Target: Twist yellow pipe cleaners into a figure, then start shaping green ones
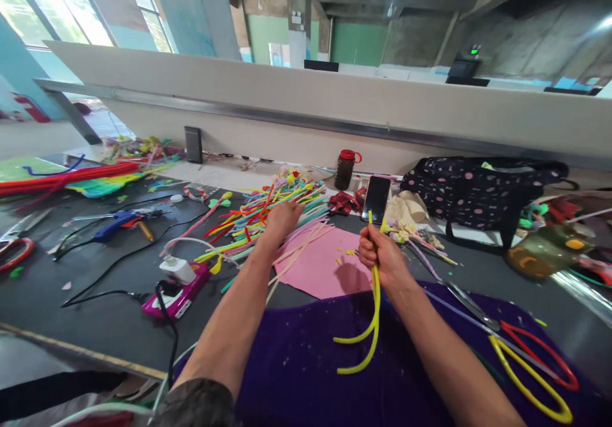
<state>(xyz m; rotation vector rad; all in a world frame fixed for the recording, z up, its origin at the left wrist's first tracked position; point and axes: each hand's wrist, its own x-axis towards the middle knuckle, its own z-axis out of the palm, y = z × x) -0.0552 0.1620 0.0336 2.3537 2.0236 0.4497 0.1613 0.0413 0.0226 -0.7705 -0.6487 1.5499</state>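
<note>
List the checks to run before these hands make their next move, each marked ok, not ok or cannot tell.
1. Yellow stems gripped: ok; the right hand is closed around them, the lower ends hanging over the purple cloth.
2. Left hand at the pile of coloured stems: ok.
3. Left hand holding a stem: cannot tell; its grip is hidden.
4. Scissors out of both hands: ok; they lie beside the right forearm.
5. Pink sheet free of scraps: not ok; small yellow bits lie on it.
6. Blue tool cool: cannot tell.
</note>
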